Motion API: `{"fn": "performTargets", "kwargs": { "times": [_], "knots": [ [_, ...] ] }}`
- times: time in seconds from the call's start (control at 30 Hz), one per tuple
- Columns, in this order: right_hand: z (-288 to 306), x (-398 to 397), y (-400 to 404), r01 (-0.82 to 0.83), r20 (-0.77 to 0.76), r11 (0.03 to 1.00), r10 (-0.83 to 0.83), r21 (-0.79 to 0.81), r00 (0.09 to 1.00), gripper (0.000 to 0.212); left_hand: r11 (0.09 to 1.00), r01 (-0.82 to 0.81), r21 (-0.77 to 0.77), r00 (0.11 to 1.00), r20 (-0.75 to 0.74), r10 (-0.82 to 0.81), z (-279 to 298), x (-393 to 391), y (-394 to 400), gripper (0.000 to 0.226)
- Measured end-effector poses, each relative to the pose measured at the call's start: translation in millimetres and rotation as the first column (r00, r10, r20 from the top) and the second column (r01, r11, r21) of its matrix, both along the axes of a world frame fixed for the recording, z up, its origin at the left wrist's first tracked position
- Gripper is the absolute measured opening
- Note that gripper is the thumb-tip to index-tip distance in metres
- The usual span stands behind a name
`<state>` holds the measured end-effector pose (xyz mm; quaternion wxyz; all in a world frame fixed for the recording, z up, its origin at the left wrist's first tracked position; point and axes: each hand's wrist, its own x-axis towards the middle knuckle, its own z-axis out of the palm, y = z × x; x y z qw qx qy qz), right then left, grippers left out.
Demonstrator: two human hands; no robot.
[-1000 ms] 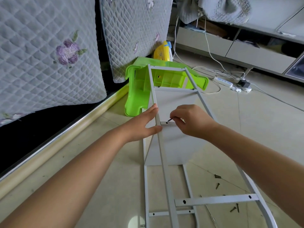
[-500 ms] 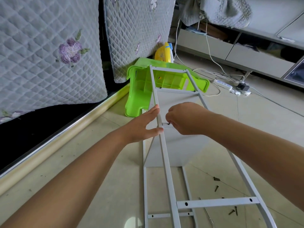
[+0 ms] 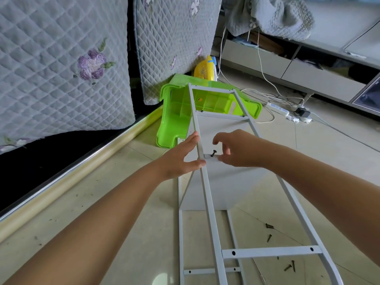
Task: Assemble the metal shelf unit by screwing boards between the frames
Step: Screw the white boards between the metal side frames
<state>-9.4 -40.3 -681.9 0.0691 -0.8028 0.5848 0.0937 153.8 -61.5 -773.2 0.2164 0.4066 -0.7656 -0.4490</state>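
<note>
A grey metal frame (image 3: pixel 209 204) lies lengthwise on the floor above a second frame, with a white board (image 3: pixel 226 182) standing between them. A dark screw (image 3: pixel 213 153) stands tilted in a hole of the crossbar on top of the board. My left hand (image 3: pixel 181 156) holds the frame's left rail, thumb on the crossbar, fingers along the rail. My right hand (image 3: pixel 232 148) hovers just right of the screw with fingers spread and loosely bent, holding nothing.
Several loose screws (image 3: pixel 269 226) lie on the floor at lower right. A green plastic stool (image 3: pixel 174 120) lies tipped under the frame's far end. Quilted cushions (image 3: pixel 61 68) lean at left. A power strip (image 3: pixel 279 109) and cables run at right.
My right hand has let go of the screw and opened, leaving it standing in the crossbar hole. The left hand keeps its hold on the rail.
</note>
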Motion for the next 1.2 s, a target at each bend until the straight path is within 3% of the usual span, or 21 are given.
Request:
{"fn": "performTargets", "kwargs": {
  "times": [0.13, 0.27, 0.4, 0.57, 0.7, 0.9, 1.1, 1.2],
  "knots": [
    [2, -34, 12, 0.099, 0.06, 0.992, -0.095, -0.075, 0.994, 0.029, 1.0, -0.019, -0.024, 0.998, 0.065, 0.021, 6, -2, 0, 0.077],
    [-10, -80, 32, 0.261, 0.222, 0.94, -0.212, -0.222, 0.952, 0.023, 0.975, -0.046, -0.215, 0.99, 0.118, 0.073, 20, -11, 2, 0.075],
    [-36, -99, 45, 0.24, 0.209, 0.947, -0.196, -0.212, 0.958, 0.027, 0.946, 0.015, -0.323, 0.975, 0.214, 0.058, 27, -23, 5, 0.061],
    [-63, -100, 54, 0.254, 0.323, 0.923, -0.155, -0.29, 0.934, 0.019, 0.88, -0.07, -0.47, 0.923, 0.305, 0.236, 28, -31, 11, 0.036],
    [-76, -103, 57, 0.268, 0.411, 0.905, -0.117, -0.331, 0.904, 0.014, 0.776, -0.135, -0.616, 0.859, 0.318, 0.402, 33, -41, 16, 0.031],
    [-73, -101, 57, 0.3, 0.421, 0.892, -0.143, -0.338, 0.896, 0.018, 0.734, -0.15, -0.662, 0.865, 0.272, 0.421, 33, -41, 19, 0.02],
    [-72, -101, 57, 0.321, 0.45, 0.9, -0.165, -0.295, 0.878, 0.022, 0.756, -0.027, -0.654, 0.784, 0.455, 0.421, 34, -47, 11, 0.023],
    [-72, -102, 58, 0.321, 0.443, 0.907, -0.178, -0.272, 0.879, 0.022, 0.749, -0.022, -0.662, 0.797, 0.441, 0.413, 32, -45, 9, 0.023]
  ]
}}
